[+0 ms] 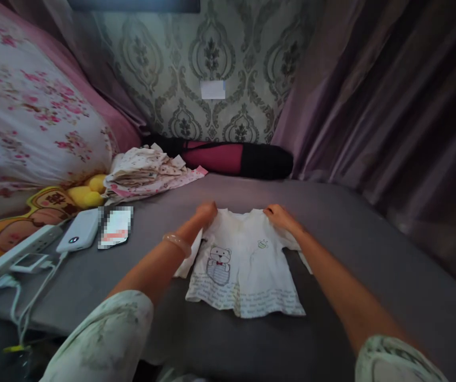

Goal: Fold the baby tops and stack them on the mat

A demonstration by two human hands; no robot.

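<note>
A small white long-sleeved baby shirt (247, 260) lies spread on the grey surface, its neckline pointing away from me. It bears a bear print on the left, a small bee on the right and rows of lettering along the hem. My left hand (207, 213) pinches the left shoulder, and a pale bangle circles that wrist. At the opposite shoulder, the fingers of my right hand (277, 215) are closed on the fabric. Both sleeves hang down along the sides, partly hidden by my forearms.
A pile of folded clothes (144, 170) sits at the back left, beside a yellow plush toy (86, 193). Left of the shirt are a power strip (16, 257), a white power bank (78, 232) with cables and a blurred-out item (115, 227). A dark red and black roll (235, 159) lies along the wall.
</note>
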